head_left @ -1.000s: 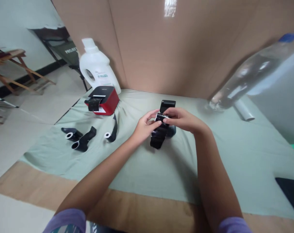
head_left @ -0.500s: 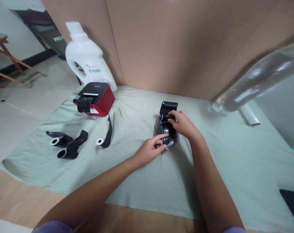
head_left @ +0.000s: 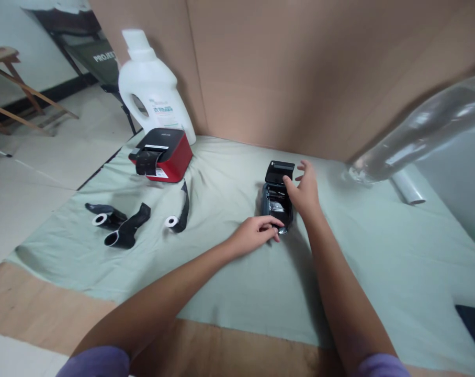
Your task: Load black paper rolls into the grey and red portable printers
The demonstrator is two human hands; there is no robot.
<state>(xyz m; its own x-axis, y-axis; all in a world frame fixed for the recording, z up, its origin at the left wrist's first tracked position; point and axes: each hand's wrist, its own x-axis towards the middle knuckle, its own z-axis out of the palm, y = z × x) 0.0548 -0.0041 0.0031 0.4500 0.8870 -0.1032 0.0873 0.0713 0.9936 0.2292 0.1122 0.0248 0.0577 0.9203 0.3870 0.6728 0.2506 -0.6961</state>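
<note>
A small black label printer (head_left: 277,196) lies on the green cloth (head_left: 229,272) with its lid (head_left: 280,172) flipped up and a black roll inside. My left hand (head_left: 255,234) rests at its near edge, fingers pinching the end of the black strip. My right hand (head_left: 305,189) sits on the printer's right side with fingers spread, reaching toward the raised lid.
A red and black printer (head_left: 164,154) stands at the back left before a white jug (head_left: 151,89). Three black rolls (head_left: 120,230) lie left of centre. A clear bottle (head_left: 418,136) and a white tube (head_left: 406,187) are at right. Cardboard wall behind.
The black roll, held in both hands, was lowered into the open printer. My right hand let go and opened beside the lid; my left stays at the near edge.
</note>
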